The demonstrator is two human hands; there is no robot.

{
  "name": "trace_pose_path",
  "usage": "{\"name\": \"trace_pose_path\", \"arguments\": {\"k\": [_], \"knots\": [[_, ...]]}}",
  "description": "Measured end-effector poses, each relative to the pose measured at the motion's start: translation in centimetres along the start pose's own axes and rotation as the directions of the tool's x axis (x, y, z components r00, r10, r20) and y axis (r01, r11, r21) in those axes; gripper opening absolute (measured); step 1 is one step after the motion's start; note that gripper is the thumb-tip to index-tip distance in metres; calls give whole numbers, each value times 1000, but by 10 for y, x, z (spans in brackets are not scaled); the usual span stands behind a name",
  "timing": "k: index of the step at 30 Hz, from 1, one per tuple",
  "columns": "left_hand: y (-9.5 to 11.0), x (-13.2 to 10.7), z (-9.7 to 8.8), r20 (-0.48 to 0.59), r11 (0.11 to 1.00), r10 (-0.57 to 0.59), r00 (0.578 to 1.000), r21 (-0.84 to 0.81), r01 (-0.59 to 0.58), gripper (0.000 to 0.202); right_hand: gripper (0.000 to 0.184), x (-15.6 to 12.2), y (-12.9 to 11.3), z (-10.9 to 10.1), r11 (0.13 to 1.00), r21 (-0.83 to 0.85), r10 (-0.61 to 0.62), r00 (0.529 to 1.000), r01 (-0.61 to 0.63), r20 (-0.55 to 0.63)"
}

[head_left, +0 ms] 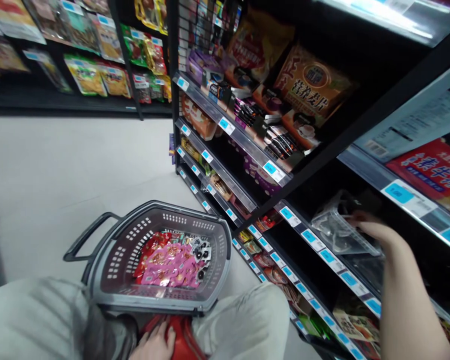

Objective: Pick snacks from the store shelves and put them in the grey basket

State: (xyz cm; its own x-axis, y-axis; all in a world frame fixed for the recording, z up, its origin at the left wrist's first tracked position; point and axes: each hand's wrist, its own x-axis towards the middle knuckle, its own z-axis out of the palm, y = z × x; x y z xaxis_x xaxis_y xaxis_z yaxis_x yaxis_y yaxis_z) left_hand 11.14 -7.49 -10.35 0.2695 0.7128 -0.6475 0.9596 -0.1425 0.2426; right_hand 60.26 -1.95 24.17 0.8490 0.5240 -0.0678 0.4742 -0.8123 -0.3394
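On the right, my right hand (363, 221) is closed on the edge of a clear plastic bin (333, 232) on a dark shelf. The bin sits tilted, and shadow partly hides my fingertips. Low in the view, my left hand (155, 345) lies with its fingers apart on a shiny red thing (185, 337) between my knees; its kind is not clear. In front of my legs stands a grey shopping basket (114, 295), its handle leaning to the left. Pink packets (168, 265), red packets (150, 250) and black-and-white packets (202, 257) lie inside it.
Black shelving with price tags (273, 171) runs down the right side, holding coffee sticks and a cereal bag (311, 87). A red box (431, 170) sits on the shelf above my right hand. Snack bags (84, 75) line the far shelves. Pale floor (60, 165) spreads left.
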Motion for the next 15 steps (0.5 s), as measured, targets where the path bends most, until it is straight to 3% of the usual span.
{"name": "trace_pose_path", "arguments": {"k": [2, 3, 5, 6, 7, 8, 9, 10, 11, 12, 13, 15], "knots": [[-1, 1, 4, -33, 1000, -14, 999, -5, 13, 48, 9, -20, 5, -9, 995, -98, -21, 973, -2, -229], [-1, 1, 5, -48, 1000, -22, 999, -3, 22, 48, 8, -35, 8, -8, 992, -126, -68, 919, 20, -389], [-1, 1, 7, -69, 999, -37, 997, 0, 37, 49, 12, -73, 13, 5, 981, -97, -189, 700, 169, -688], [-1, 1, 8, -79, 999, -36, 996, 1, 37, 49, 19, -93, 14, 19, 958, -11, -177, 559, 287, -810], [-1, 1, 8, -90, 999, -33, 995, 0, 33, 48, 22, -114, 14, 36, 919, 84, -113, 462, 384, -880], [-1, 1, 9, -99, 999, -32, 995, -1, 32, 48, 18, -134, 12, 57, 863, 244, 6, 474, 443, -881], [-1, 1, 9, -110, 1000, -31, 993, -2, 31, 47, 12, -152, 9, 79, 713, 511, 226, 533, 480, -816], [-1, 1, 10, -121, 1000, -30, 992, -2, 30, 47, 10, -167, 5, 103, 505, 768, 370, 705, 394, -605], [-1, 1, 11, -130, 999, -32, 991, -2, 32, 47, 13, -180, 1, 125, 270, 941, 400, 866, 203, -301], [-1, 1, 12, -136, 999, -36, 990, -1, 37, 47, 17, -191, -3, 147, 78, 997, 368, 930, -26, -4], [-2, 1, 13, -139, 999, -42, 989, 1, 43, 47, 21, -200, -7, 166, -72, 968, 302, 919, -241, 252], [-2, 2, 14, -143, 999, -45, 989, 3, 46, 46, 26, -212, -15, 198, -262, 833, 140, 834, -488, 533]]}}
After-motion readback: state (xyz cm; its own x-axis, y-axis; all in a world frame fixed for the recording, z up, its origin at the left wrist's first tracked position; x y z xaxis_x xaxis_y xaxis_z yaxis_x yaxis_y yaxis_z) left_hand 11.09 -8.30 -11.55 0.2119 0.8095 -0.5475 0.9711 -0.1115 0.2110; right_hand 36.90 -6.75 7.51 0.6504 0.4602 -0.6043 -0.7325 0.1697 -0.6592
